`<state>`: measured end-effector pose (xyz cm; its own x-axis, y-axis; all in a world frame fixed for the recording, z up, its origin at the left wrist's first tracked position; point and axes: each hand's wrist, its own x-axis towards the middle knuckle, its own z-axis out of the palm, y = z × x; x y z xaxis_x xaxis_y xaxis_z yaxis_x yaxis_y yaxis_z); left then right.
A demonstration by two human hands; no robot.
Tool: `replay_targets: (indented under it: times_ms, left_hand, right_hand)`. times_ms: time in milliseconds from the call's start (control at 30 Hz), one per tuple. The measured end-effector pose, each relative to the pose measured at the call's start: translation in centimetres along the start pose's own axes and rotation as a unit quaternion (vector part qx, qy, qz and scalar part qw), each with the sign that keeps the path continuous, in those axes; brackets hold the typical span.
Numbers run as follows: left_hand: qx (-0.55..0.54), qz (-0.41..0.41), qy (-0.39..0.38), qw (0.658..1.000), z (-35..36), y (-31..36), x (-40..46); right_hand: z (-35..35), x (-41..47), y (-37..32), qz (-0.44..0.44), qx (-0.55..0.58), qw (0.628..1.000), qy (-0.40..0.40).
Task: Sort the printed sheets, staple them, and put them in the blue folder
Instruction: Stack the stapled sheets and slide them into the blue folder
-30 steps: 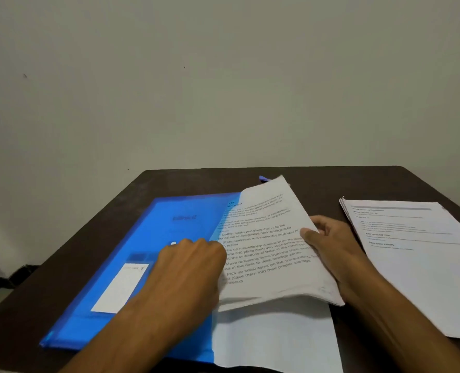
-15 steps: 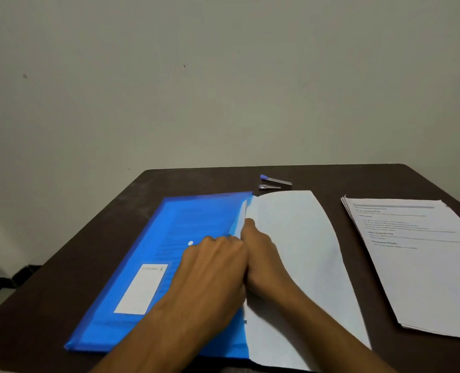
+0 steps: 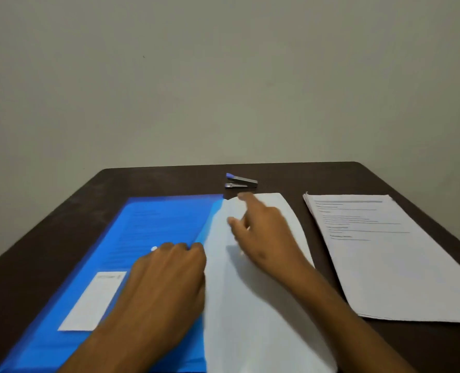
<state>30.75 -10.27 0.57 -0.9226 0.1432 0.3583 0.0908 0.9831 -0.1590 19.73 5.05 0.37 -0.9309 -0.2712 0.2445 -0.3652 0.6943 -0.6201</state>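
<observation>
Nearest us, the left hand (image 3: 167,281) lies knuckles-up on the translucent blue plastic folder (image 3: 132,238), fingers curled down at the edge where blue meets white; it reads as pinning the folder in place, though whether the fingertips pinch the flap I cannot tell. The folder lies flat on the dark brown wooden table (image 3: 48,232), its long axis running from the near-left corner away towards the wall, with a white rectangular label (image 3: 91,300) on its front and printed lines showing faintly through the plastic, so one set looks to be inside already. Just right of it, the folder's white inner flap (image 3: 250,305) lies open, and over it the right hand (image 3: 261,235) hovers, fingers loosely spread, holding nothing. Further right, well apart, a stack of white printed sheets (image 3: 385,251) lies flat, top edge towards the wall and roughly parallel to the folder; that stack appears to be waiting its turn. At the far end, the small silver and blue stapler (image 3: 241,181) rests crosswise, untouched. My call: partway done.
</observation>
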Motion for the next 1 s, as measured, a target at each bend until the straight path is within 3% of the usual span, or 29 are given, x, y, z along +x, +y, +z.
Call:
replay_targets:
  times_ms: [67,133,233,333,600,1000]
  left_hand:
    - [-0.001,0.003,0.0,1.0,0.6,0.0,-0.2]
    - [-0.01,-0.005,0.009,1.0,1.4,0.0,-0.1]
    - [-0.015,-0.009,0.029,0.999,2.0,0.1,0.2]
    - [-0.004,-0.01,0.042,0.999,2.0,0.2,0.7]
    - [0.02,0.005,0.024,1.0,3.1,0.1,1.2]
    - [0.022,-0.02,-0.063,0.998,2.7,0.0,1.5]
  right_hand:
    - [-4.1,-1.2,3.9,0.038,0.015,0.991,0.124]
    - [-8.9,-2.5,8.7,0.11,-0.045,0.975,0.19]
    - [-14.5,-4.7,15.6,0.252,-0.187,0.933,0.179]
    - [-16.5,-6.5,19.0,0.34,-0.207,0.908,0.128]
    - [-15.5,-7.5,20.0,0.322,-0.076,0.928,0.171]
    - [-16.2,-8.7,20.9,0.205,-0.116,0.928,0.289]
